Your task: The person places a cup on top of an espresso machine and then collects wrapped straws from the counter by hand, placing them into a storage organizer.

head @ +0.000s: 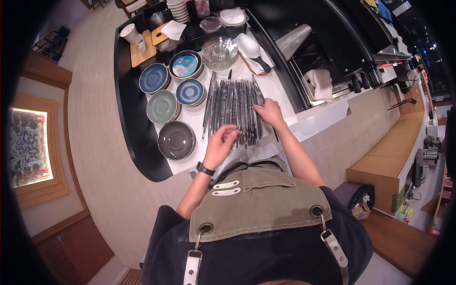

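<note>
A wide layer of thin dark straws [233, 103], seemingly in clear wrappers, lies roughly parallel on the white counter before me. My right hand [270, 112] is at the right edge of this pile, its fingers closed around a dark straw; one end sticks out below the wrist. Over the near end of the pile is my left hand [223, 140], fingers curled and thumb close to the index finger. Whether anything is pinched there is too small to tell. A black watch [205, 169] is on the left wrist.
Stacked saucers, including a dark grey one [176, 140], a green one [162, 107] and a blue one [154, 78], stand left of the straws. Behind are glass plates [219, 51] and a white scoop [249, 46]. A cloth [319, 84] lies by the black machine [313, 32] at right.
</note>
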Motion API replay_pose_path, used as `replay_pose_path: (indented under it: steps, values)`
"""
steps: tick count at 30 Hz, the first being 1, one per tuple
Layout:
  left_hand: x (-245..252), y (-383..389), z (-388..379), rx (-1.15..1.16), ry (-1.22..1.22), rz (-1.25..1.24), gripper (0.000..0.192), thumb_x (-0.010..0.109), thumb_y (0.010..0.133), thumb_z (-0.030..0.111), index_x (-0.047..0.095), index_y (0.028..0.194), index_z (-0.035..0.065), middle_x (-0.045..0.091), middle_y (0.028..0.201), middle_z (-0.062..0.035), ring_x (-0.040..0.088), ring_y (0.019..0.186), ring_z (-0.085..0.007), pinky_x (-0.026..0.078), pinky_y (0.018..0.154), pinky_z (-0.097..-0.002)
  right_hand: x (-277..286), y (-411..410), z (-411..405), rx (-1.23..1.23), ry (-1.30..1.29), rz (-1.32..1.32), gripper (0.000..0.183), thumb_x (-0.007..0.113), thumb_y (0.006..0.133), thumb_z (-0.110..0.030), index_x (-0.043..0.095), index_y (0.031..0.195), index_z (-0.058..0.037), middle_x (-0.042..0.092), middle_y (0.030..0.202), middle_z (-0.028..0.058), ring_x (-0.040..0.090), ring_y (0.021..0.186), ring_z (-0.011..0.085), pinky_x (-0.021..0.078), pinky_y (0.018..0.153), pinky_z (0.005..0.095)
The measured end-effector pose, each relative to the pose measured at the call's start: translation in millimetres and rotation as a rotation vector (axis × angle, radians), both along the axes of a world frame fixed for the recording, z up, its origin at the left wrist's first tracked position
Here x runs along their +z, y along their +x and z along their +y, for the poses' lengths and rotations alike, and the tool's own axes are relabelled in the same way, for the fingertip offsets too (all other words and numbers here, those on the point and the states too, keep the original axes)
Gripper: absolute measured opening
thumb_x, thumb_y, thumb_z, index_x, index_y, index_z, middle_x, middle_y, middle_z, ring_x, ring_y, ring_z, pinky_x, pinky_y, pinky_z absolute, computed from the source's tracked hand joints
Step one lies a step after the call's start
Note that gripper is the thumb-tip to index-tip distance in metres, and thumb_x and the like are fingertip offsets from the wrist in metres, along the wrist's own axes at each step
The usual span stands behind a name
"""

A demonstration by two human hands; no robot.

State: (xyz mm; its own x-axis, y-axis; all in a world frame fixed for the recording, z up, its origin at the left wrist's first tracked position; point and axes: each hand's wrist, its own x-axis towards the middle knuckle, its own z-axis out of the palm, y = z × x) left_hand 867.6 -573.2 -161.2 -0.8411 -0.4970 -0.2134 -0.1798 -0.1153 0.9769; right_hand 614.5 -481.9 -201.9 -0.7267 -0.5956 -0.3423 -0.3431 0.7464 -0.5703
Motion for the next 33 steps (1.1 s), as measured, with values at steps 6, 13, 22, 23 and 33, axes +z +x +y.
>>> replay_pose_path:
  steps: [6,13,22,23,33]
  values:
    - [-1,25,-4,0.008,0.018,-0.034,0.028,0.061,0.104,0.015,0.061,0.128,-0.0006,0.073,0.113,-0.0095,0.067,0.099,-0.0126,0.053,0.088,-0.0273,16,8,-1,0.007,0.186,0.144,0.050,0.070,0.090,-0.038,0.066,0.113,0.0062,0.069,0.115,0.0284,0.066,0.112,0.0451,0.0523,0.095,0.0533]
    - [11,14,-11,-0.096,-0.087,-0.006,0.028,0.063,0.103,0.015,0.062,0.127,0.0009,0.074,0.113,-0.0066,0.066,0.098,-0.0094,0.052,0.086,-0.0252,17,15,12,-0.027,0.229,0.255,0.051,0.063,0.089,-0.038,0.064,0.111,0.0079,0.070,0.110,0.0302,0.067,0.107,0.0465,0.0521,0.094,0.0532]
    - [1,10,3,-0.110,0.096,0.113,0.027,0.063,0.102,0.013,0.062,0.127,0.0011,0.073,0.113,-0.0081,0.068,0.102,-0.0123,0.054,0.091,-0.0276,-14,-19,46,-0.107,-0.346,-0.039,0.036,0.058,0.103,-0.030,0.058,0.110,0.0062,0.072,0.088,0.0170,0.072,0.083,0.0284,0.0539,0.078,0.0398]
    - [2,7,5,-0.134,0.133,0.125,0.028,0.062,0.103,0.014,0.062,0.128,0.0014,0.072,0.115,-0.0081,0.068,0.103,-0.0127,0.053,0.092,-0.0279,-17,-26,54,-0.092,-0.379,-0.017,0.037,0.059,0.102,-0.031,0.059,0.110,0.0054,0.072,0.087,0.0153,0.072,0.080,0.0261,0.0538,0.077,0.0388]
    - [-4,-34,10,0.017,0.889,0.234,0.036,0.054,0.107,0.026,0.054,0.132,0.0008,0.063,0.132,-0.0154,0.062,0.121,-0.0265,0.052,0.105,-0.0416,135,42,32,-0.242,-1.055,-0.354,0.019,0.067,0.099,-0.011,0.055,0.108,0.0019,0.067,0.088,0.0092,0.072,0.077,0.0198,0.0597,0.076,0.0327]
